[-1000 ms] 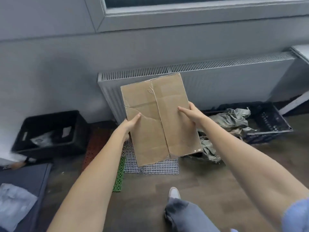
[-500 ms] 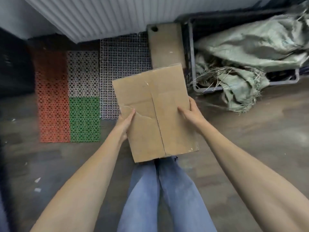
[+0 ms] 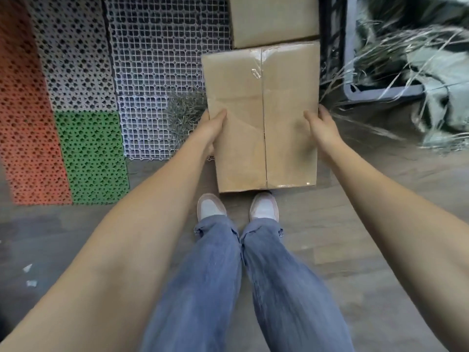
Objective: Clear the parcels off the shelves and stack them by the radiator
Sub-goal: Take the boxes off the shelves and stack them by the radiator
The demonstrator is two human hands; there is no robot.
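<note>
I hold a flat brown cardboard parcel [image 3: 264, 118] low over the floor, taped seam facing up. My left hand [image 3: 212, 128] grips its left edge, thumb on top. On the opposite edge my right hand [image 3: 321, 128] grips the same way. A second cardboard parcel [image 3: 274, 19] lies on the floor just beyond it, at the top of the view. The radiator is out of view.
Perforated plastic floor tiles lie to the left: white grid [image 3: 157, 72], grey [image 3: 73, 59], green [image 3: 94, 153], orange [image 3: 25, 123]. A dark crate [image 3: 380, 91] with grey-green sacking [image 3: 431, 80] and loose fibres stands at the right. My feet [image 3: 236, 207] stand on the wood floor.
My view has tipped down and closer to the floor, and the radiator left the view. The parcel sank lower, just in front of the parcel on the floor. Both hands kept their grip.
</note>
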